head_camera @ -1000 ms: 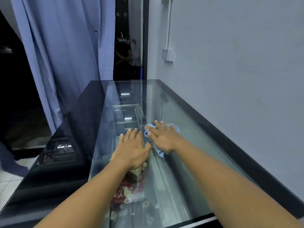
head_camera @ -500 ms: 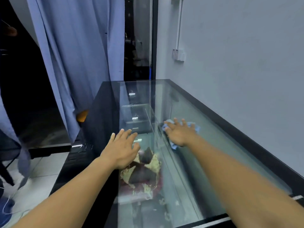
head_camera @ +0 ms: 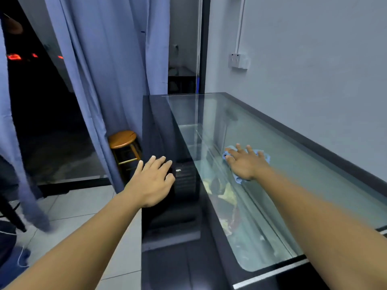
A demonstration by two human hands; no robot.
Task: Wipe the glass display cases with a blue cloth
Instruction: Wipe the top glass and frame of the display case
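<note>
**Entry: blue cloth, on the case top**

Blue cloth (head_camera: 264, 156) lies flat on the glass display case (head_camera: 303, 170), under the right hand (head_camera: 246, 164), whose fingers are spread straight. At its 9 o'clock is the left hand (head_camera: 151, 183), flat and holding nothing. Risk: the cloth slips out and the bare palm smears the glass.

No readable text anywhere (red lights too blurred).

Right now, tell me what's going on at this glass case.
A person is wiping the top of the glass display case. The right hand presses a blue cloth flat against the glass, fingers spread. The left hand is open and holds nothing, over the case's dark left edge; whether it touches is unclear. A wooden stool stands beside the case.
</note>
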